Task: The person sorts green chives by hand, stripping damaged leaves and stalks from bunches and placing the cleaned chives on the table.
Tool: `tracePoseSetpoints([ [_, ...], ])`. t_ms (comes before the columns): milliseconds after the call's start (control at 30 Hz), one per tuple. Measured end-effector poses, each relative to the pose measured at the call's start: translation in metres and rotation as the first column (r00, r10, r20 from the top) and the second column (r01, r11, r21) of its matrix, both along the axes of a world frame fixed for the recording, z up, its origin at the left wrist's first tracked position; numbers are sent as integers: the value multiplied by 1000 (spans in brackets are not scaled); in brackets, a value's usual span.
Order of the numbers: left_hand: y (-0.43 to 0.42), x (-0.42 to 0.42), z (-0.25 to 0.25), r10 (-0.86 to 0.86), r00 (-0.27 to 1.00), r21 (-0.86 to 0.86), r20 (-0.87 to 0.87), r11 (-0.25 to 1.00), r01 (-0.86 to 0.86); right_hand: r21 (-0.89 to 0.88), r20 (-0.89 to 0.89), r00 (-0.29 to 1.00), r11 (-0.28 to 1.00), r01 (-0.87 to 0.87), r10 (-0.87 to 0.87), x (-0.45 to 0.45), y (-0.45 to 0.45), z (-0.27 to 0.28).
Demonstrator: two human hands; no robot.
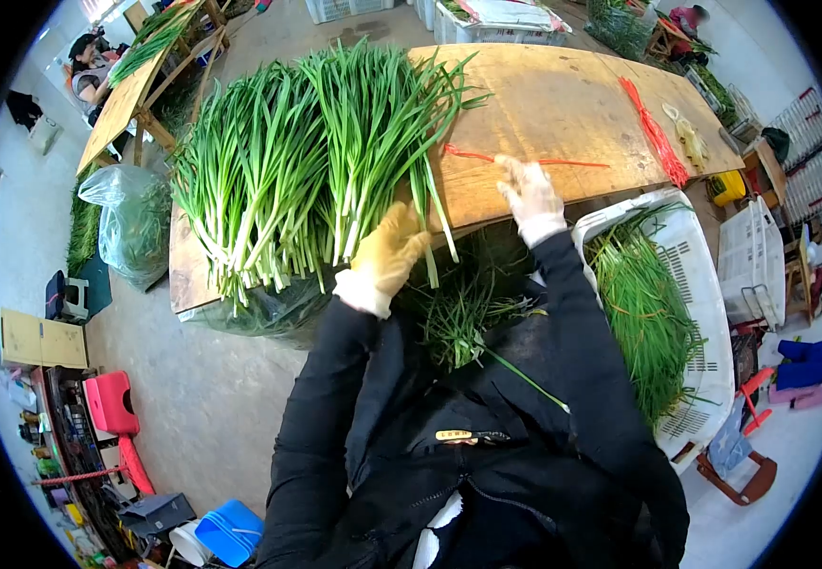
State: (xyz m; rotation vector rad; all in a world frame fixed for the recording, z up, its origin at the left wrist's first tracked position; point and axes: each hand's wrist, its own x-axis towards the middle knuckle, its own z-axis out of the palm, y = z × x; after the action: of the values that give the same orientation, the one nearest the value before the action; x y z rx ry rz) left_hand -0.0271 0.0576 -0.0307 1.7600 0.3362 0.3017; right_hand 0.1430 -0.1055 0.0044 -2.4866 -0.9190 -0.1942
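On the left half of the wooden table [563, 90] lies a thick pile of leafy green stalks with white ends [283, 171], which look like garlic greens. My left hand [387, 256], in a yellowish glove, is at the pile's lower right edge. Its thumb is apart from its curved fingers, and the fingertips meet a loose stalk [434, 275] hanging over the table edge. My right hand [532, 201], in a whitish glove, has its fingertips bent together on a thin red tie [572, 164] at the table's front edge; the exact pinch is partly hidden.
A bundle of red ties [656, 133] and pale gloves [686, 137] lie at the table's right. A white crate [705, 322] of thin greens stands by my right arm. Trimmings [458, 327] cover my lap. A plastic bag [131, 223] stands left; a person [89, 76] sits beyond.
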Motion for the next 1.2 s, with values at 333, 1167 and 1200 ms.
tracePoseSetpoints([
  [333, 20, -63, 57, 325, 880, 334, 346, 834, -440, -209, 184, 951, 955, -208, 248, 118, 8, -27],
  [1167, 46, 9, 103, 237, 911, 919, -338, 290, 266, 124, -852, 481, 972, -199, 207, 11, 119, -21],
  [1200, 47, 8, 99, 256, 861, 885, -439, 287, 366, 176, -851, 455, 960, -219, 260, 7, 113, -16],
])
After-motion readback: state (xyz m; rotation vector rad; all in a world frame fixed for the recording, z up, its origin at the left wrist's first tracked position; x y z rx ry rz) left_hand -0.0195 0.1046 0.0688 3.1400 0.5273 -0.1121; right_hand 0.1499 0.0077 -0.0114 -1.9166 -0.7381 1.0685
